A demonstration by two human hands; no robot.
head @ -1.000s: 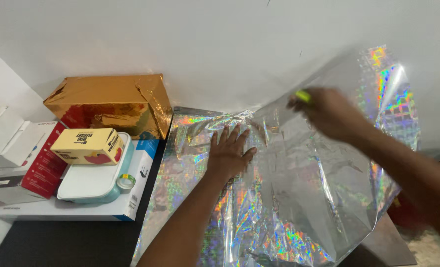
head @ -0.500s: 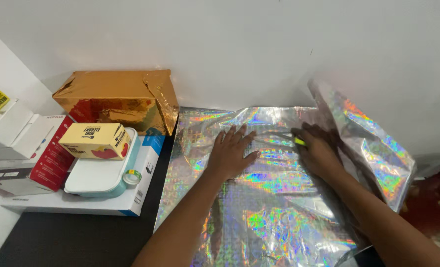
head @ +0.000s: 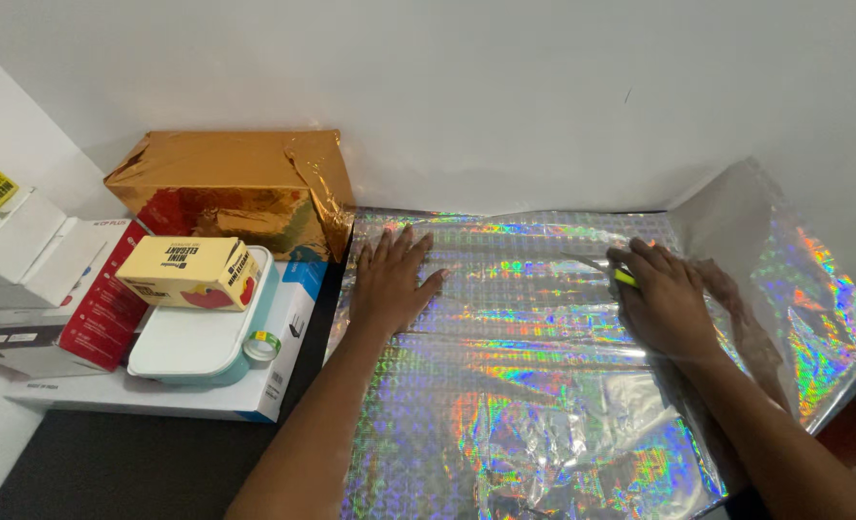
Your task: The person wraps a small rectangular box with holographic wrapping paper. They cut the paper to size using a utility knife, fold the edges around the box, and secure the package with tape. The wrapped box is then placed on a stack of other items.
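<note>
While both hands press flat, the holographic wrapping sheet (head: 524, 385) lies lengthwise left to right on the desk (head: 110, 462). The left hand (head: 389, 279) is spread open; the right hand (head: 664, 299) has its grip closed on a small yellow-green tool (head: 625, 278).

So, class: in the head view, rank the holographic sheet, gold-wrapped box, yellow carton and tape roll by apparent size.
1. holographic sheet
2. gold-wrapped box
3. yellow carton
4. tape roll

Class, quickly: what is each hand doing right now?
Left hand: open, flat on the holographic sheet.
Right hand: closed around a small yellow-green object.
</note>
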